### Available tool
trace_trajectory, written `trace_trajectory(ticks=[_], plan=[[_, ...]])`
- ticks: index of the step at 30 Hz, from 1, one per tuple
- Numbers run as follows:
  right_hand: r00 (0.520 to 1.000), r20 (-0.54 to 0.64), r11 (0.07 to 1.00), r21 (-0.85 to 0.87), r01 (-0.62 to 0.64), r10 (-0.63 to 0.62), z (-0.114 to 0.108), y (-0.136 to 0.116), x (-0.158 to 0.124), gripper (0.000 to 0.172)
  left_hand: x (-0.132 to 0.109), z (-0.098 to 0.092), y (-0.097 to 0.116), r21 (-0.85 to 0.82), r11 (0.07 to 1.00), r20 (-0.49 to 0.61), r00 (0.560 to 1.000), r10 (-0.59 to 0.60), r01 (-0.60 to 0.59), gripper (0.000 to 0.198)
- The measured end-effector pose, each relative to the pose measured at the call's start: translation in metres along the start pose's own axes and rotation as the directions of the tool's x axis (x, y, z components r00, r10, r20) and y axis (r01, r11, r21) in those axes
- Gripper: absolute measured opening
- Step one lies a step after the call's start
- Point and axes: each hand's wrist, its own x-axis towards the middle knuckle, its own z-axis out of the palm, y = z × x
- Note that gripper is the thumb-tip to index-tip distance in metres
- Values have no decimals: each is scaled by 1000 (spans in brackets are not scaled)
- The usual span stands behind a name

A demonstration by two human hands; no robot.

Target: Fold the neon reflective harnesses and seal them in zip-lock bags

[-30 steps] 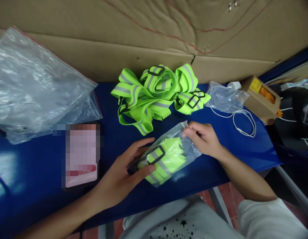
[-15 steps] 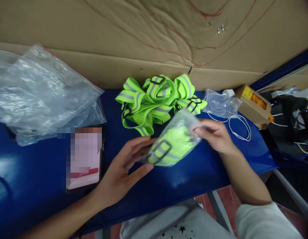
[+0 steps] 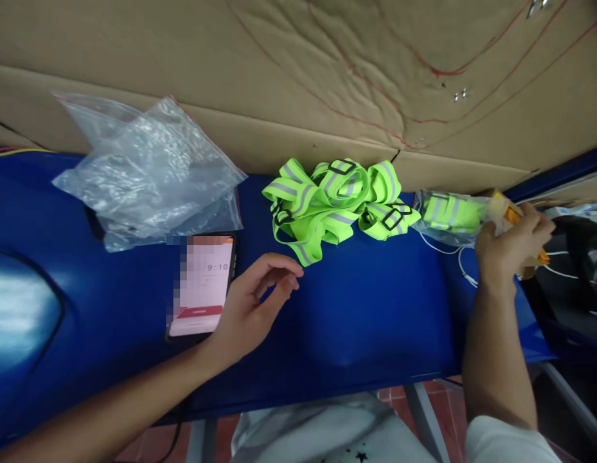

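My left hand (image 3: 259,299) hovers over the blue table beside a phone (image 3: 206,283). Its fingers are curled, the thumb tip close against them, with nothing between. At the right, my right hand (image 3: 513,241) reaches over a small cardboard box (image 3: 497,204), its fingers apart. Whether it touches the box I cannot tell. Just left of this hand lies a clear bag (image 3: 426,222) with a folded neon-green reflective strap (image 3: 450,212) inside. Loose reflective straps with black buckles (image 3: 317,199) lie heaped at the middle back.
A pile of clear zip bags (image 3: 153,173) lies at the back left. A cardboard-covered panel (image 3: 298,96) rises behind the table (image 3: 365,308). White cable (image 3: 464,267) runs near the right end, with dark clutter (image 3: 572,244) beyond it.
The bagged strap has gone from between my hands to the table's right side. My right hand has moved right and released it. My left hand's fingers have curled in.
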Motion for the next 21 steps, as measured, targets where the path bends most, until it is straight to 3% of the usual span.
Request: trace_trajectory(ticks=[1, 2, 3, 5, 7, 8, 11, 12, 14, 16, 18, 20, 21], plan=[[989, 49, 986, -90, 142, -138, -5, -20, -8, 51, 0, 0, 0, 0, 1000, 5, 1000, 8, -8, 8], [933, 141, 929, -123, 349, -331, -9, -46, -18, 55, 0, 0, 1, -2, 1000, 12, 1000, 15, -15, 8], [840, 209, 854, -39, 519, -501, -13, -74, -30, 54, 0, 0, 1, -6, 1000, 18, 1000, 25, -25, 9], [558, 387, 664, 239, 708, -734, -12, -135, -56, 58, 1, 0, 1, -12, 999, 32, 999, 39, -38, 9], [316, 532, 554, 374, 744, -785, 0, -186, -79, 61, 1, -1, 0, -17, 999, 42, 998, 50, -49, 8], [235, 596, 532, 388, 753, -768, 10, -204, -88, 62, 1, -1, 1, -19, 998, 44, 997, 55, -54, 8], [119, 719, 546, 398, 737, -685, 47, -228, -94, 60, 1, -2, 2, -22, 997, 48, 996, 74, -73, 8], [104, 736, 566, 414, 713, -669, 58, -228, -90, 55, 1, -2, 3, -25, 996, 49, 995, 83, -82, 9], [156, 707, 617, 463, 637, -690, 71, -223, -78, 43, 1, -3, 3, -26, 994, 41, 993, 107, -106, 10], [316, 597, 661, 540, 522, -737, 69, -216, -63, 37, 2, -5, 4, -18, 989, 13, 989, 147, -147, 10], [495, 493, 685, 631, 363, -716, 51, -213, -51, 39, 4, -7, 5, -2, 978, -52, 977, 209, -209, 10], [607, 490, 697, 700, 155, -626, 22, -215, -42, 43, 6, -9, 7, 14, 965, -134, 955, 263, -264, 9], [635, 517, 696, 716, 46, -574, 6, -216, -39, 41, 7, -9, 9, 23, 959, -172, 944, 281, -281, 7]])
